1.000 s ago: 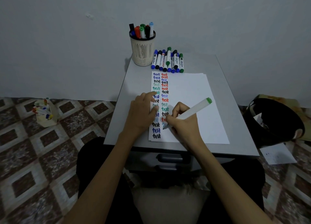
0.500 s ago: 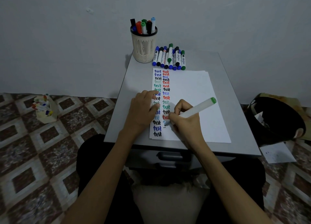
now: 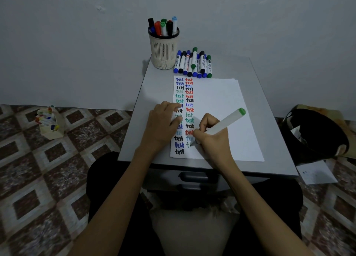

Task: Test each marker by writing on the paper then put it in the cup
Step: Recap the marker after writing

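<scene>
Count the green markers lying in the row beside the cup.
2. One green marker lies on top of the row of markers, near its middle; a second green marker is at its right end. More may be hidden underneath.

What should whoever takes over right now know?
Right hand grips the green marker, tip on the paper low in the second column, only a "t" written.
Left hand lies flat on the paper, holding it down.
Cup at the far left corner of the table holds several markers; a row of markers lies beside it.
Done: nearly two columns of "test".
Left: finish this word, put the marker in the cup, then test the row.
</scene>
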`<state>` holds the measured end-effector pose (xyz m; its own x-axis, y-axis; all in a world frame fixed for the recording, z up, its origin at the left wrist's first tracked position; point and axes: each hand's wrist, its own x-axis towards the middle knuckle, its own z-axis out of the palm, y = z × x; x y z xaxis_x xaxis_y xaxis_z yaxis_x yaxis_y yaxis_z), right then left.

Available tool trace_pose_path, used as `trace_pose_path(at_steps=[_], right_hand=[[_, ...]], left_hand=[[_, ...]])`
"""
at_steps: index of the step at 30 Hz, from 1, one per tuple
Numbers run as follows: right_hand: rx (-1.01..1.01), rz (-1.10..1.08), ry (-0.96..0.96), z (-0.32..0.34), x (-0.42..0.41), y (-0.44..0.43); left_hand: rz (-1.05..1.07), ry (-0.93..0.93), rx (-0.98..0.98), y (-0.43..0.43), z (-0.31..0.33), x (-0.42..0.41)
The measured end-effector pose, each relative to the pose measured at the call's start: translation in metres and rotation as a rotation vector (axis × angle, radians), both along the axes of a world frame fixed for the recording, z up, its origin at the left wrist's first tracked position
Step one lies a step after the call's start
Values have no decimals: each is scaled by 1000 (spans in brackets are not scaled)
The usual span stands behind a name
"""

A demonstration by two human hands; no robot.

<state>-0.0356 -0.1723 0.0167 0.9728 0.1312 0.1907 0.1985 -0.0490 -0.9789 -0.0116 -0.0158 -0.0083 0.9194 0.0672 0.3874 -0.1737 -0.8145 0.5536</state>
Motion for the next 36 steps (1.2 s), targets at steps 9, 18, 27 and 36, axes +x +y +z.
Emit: trace_pose_path(at_steps=[9,18,27,36], right_hand=[[-12,21,-1,-1,1,0],[-7,-50,3,0,-1,-1],[10,-37,7,0,-1,-3],[43,-82,-11,0,-1,-2]], left_hand=[[-5,-11,-3,1,0,-1],[-10,-17,-1,2,0,-1],[-9,-27,-7,1,1,-1],[-12,-10,-18,1,0,-2]])
